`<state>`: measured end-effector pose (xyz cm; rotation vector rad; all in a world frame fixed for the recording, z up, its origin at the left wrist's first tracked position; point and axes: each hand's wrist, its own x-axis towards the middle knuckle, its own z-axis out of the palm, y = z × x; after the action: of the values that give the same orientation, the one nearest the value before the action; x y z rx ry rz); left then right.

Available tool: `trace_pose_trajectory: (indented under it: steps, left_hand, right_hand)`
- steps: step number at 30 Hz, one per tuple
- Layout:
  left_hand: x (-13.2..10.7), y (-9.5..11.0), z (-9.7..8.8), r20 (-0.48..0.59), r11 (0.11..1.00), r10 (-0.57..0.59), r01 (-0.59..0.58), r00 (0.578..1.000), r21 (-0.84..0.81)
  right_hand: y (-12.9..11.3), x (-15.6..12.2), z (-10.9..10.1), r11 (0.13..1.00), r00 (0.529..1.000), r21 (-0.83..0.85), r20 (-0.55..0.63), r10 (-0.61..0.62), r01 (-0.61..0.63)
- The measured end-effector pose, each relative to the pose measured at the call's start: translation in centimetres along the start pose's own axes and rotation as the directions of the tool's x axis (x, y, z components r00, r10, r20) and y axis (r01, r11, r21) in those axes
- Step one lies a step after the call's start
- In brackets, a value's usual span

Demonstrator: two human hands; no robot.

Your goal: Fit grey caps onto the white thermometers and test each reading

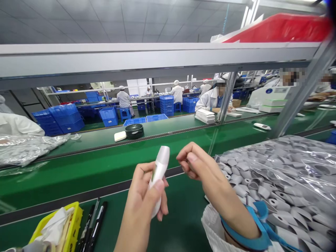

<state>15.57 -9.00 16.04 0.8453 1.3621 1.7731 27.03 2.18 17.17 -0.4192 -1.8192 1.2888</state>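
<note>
My left hand (144, 196) is wrapped round a slim white handheld thermometer (158, 171), held upright and tilted slightly to the right. A light grey cap (163, 155) sits on its upper end. Just right of that cap, apart from it, is my right hand (195, 161), its fingers curled in and the thumb against the index finger. Nothing shows in its grip. A blue band (244, 227) circles the right wrist. Beside the right forearm, a clear plastic bag (301, 157) spreads over many loose grey caps (262, 190).
A yellow basket (76, 224) with white cloths and several black pens (97, 224) lie at the near left. Beyond the green belt (105, 164) are a round black fan-like part (134, 131), another white thermometer (262, 126) and a metal post (296, 94). Co-workers sit further back.
</note>
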Motion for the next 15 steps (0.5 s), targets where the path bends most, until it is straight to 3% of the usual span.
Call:
trace_pose_trajectory:
  steps: [3, 7, 12, 15]
  left_hand:
    - [0.4, 0.4, -0.5, 0.039, 0.987, -0.019, 0.025, 0.999, -0.158]
    - [0.3, 0.6, -0.6, 0.032, 0.983, 0.020, -0.014, 0.999, -0.183]
    - [0.0, 0.1, -1.0, 0.051, 0.993, 0.084, -0.080, 0.995, -0.082]
    - [-0.1, -0.2, -1.2, 0.007, 0.988, 0.147, -0.147, 0.989, 0.057]
  right_hand:
    - [-0.3, 0.0, 0.3, 0.957, 0.981, -0.215, 0.064, -0.184, 0.194]
    - [-0.2, 0.0, 1.1, 0.811, 0.911, -0.419, 0.125, -0.392, 0.407]
    - [0.0, -0.3, 1.9, 0.630, 0.875, -0.637, 0.158, -0.457, 0.444]
    - [-0.3, -0.5, 2.2, 0.555, 0.847, -0.691, 0.160, -0.507, 0.463]
